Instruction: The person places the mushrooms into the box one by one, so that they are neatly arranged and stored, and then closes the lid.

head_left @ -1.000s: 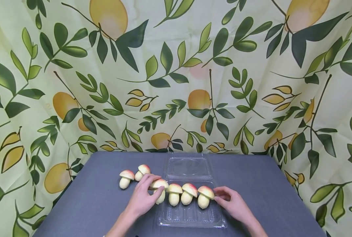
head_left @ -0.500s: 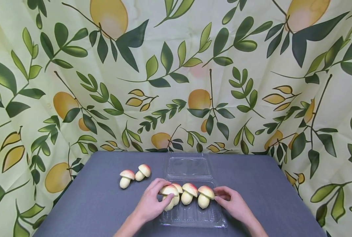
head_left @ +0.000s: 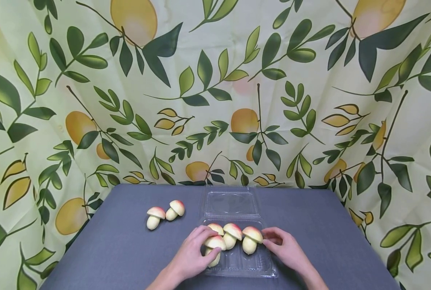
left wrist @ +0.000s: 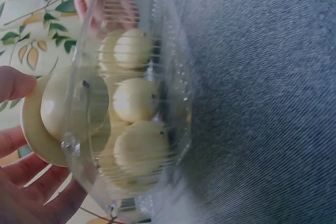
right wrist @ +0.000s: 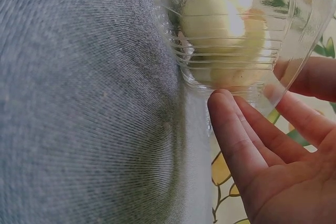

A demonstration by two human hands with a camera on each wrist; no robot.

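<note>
A clear plastic container (head_left: 237,274) stands with its lid (head_left: 231,203) folded open behind it. My left hand (head_left: 193,251) holds a cream, red-capped toy mushroom (head_left: 214,242) by its cap over the front left of the container. In the left wrist view this mushroom (left wrist: 76,103) overlaps the container's rim. Three similar mushrooms (head_left: 252,237) sit in a row in the container, the leftmost partly hidden. At the right edge my right hand (head_left: 282,246) holds the rim and side wall. In the right wrist view its fingertips (right wrist: 220,98) touch the ribbed plastic.
Two more red-capped mushrooms, a left one (head_left: 154,218) and a right one (head_left: 175,210), lie left of the container on the dark grey tabletop (head_left: 114,249). A leaf-and-fruit patterned cloth (head_left: 215,121) hangs behind the table and along its sides.
My left hand has carried its mushroom right and toward me, from the container's left edge to over its front left part. My right hand stays at the right edge.
</note>
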